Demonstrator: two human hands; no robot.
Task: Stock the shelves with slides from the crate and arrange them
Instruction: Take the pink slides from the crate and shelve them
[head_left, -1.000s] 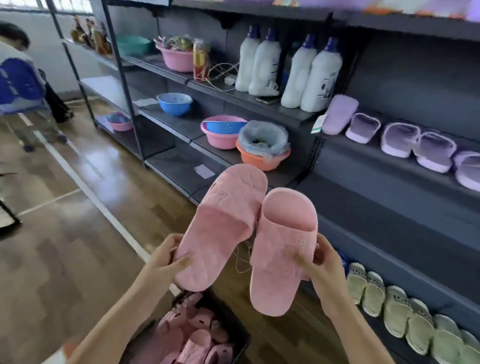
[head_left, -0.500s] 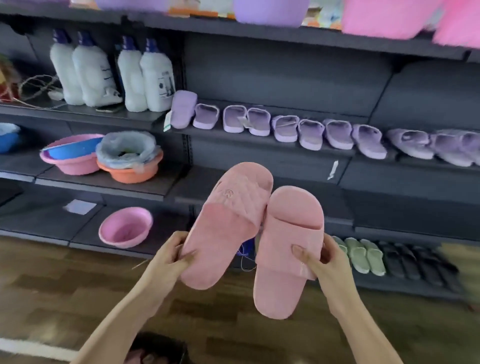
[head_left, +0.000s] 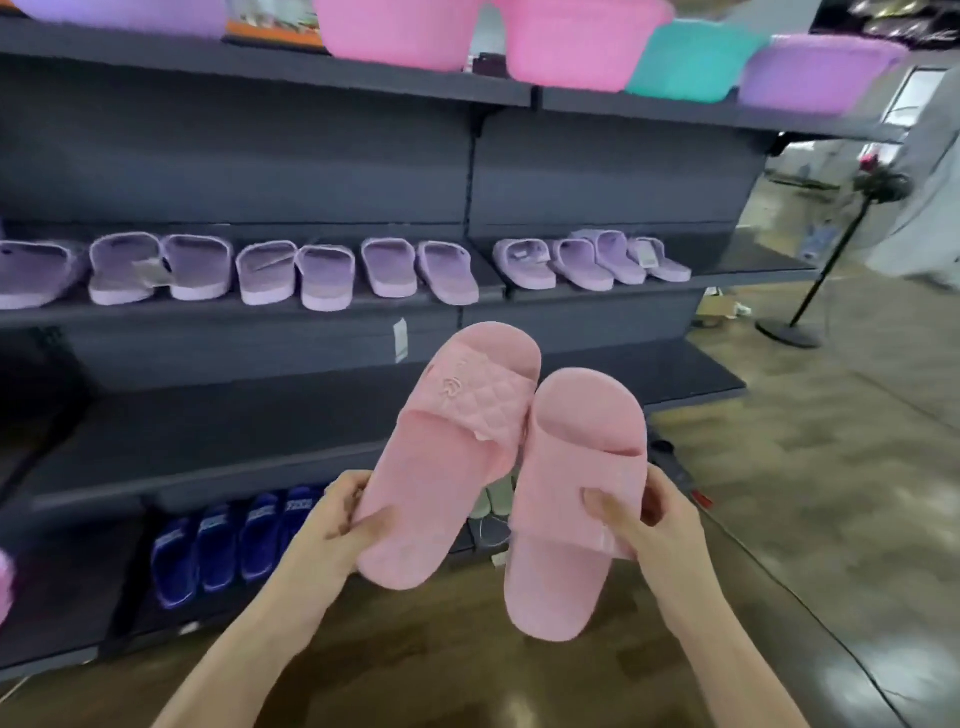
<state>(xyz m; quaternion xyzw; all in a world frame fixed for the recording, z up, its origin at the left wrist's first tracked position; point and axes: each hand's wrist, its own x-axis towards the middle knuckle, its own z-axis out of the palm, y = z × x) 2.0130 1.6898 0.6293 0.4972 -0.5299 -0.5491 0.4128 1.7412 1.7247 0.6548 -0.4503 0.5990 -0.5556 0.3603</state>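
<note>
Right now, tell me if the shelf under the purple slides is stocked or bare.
Bare where visible: the middle shelf shows only dark surface; pink slides hide part.

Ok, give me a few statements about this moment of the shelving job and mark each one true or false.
1. The left hand grips the left pink slide and the right hand grips the right pink slide. True.
2. Both pink slides rest on a shelf. False: they are held in the air in front of the shelving.
3. The purple slides line the lowest shelf. False: they stand on a higher shelf; the dark blue slides are on the lowest.
4. Plastic basins stand on the top shelf. True.
</note>
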